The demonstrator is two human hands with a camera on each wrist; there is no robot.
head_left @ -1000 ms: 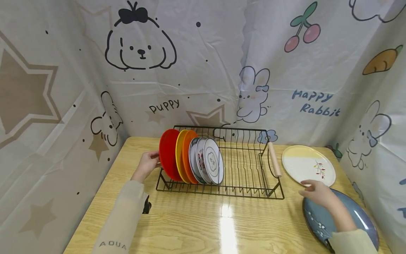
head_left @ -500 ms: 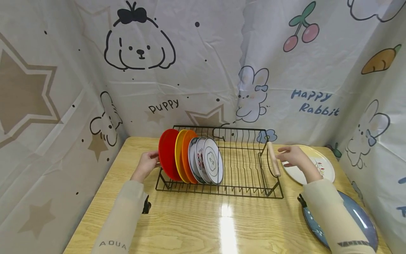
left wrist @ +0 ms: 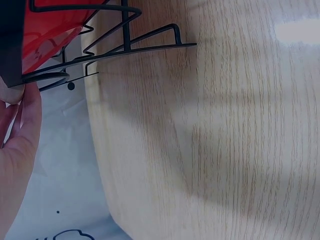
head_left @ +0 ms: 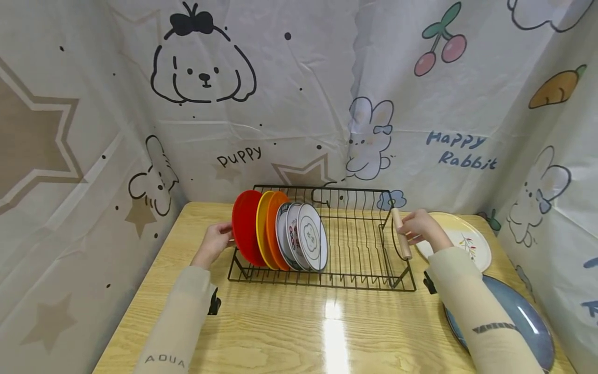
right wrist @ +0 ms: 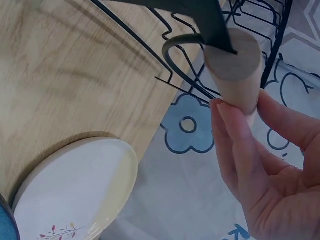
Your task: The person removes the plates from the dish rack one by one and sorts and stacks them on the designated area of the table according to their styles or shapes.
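A black wire dish rack stands on the table, with plates upright in its left half: a red plate, a yellow plate, an orange plate and several white patterned dishes. At the rack's left end, beside the red plate, my left hand has its fingers curled at the end handle, which is mostly hidden; the left wrist view shows the fingers against it. My right hand pinches the right wooden handle between thumb and fingers.
To the right of the rack lies a cream and yellow plate with a small floral print. Nearer the front right is a large blue plate, partly covered by the right sleeve. A printed curtain surrounds the wooden table.
My right hand has moved left from above the blue and cream plates to the rack's right handle and now grips it. The left hand stays at the left end.
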